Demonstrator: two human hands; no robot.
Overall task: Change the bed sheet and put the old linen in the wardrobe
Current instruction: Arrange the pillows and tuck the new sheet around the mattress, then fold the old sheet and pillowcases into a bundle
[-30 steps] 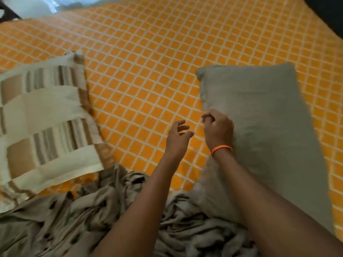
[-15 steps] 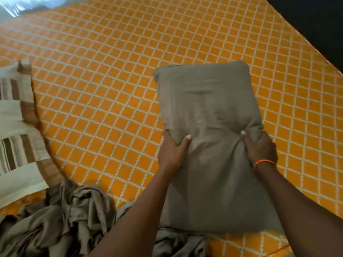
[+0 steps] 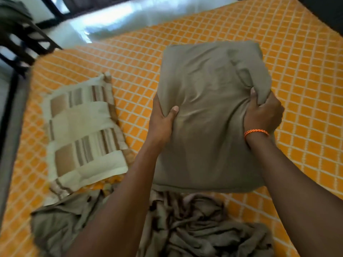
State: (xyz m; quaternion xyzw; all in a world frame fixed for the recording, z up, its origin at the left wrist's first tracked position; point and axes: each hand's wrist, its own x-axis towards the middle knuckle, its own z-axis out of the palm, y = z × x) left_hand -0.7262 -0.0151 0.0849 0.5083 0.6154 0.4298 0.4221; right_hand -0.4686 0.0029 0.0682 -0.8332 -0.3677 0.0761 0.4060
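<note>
A grey-brown pillow (image 3: 209, 108) is held up above the orange mattress (image 3: 297, 71) with its white diamond pattern. My left hand (image 3: 161, 121) grips the pillow's left edge, thumb pressed into the front. My right hand (image 3: 263, 112), with an orange band at the wrist, bunches the cover on the pillow's right side in its curled fingers. A crumpled grey-brown sheet (image 3: 194, 227) lies heaped on the mattress under my forearms. A second pillow (image 3: 83, 132), cream with brown stripes, lies flat on the mattress to the left.
The bed's dark frame edge (image 3: 11, 112) runs down the left side. Dark furniture (image 3: 20, 34) stands at the far left by the bright floor (image 3: 130, 17). A dark surface (image 3: 326, 13) borders the mattress at the top right.
Both hands took hold of the grey-brown pillow and lifted it off the mattress toward me. The view has swung left, bringing the striped pillow and the floor into sight.
</note>
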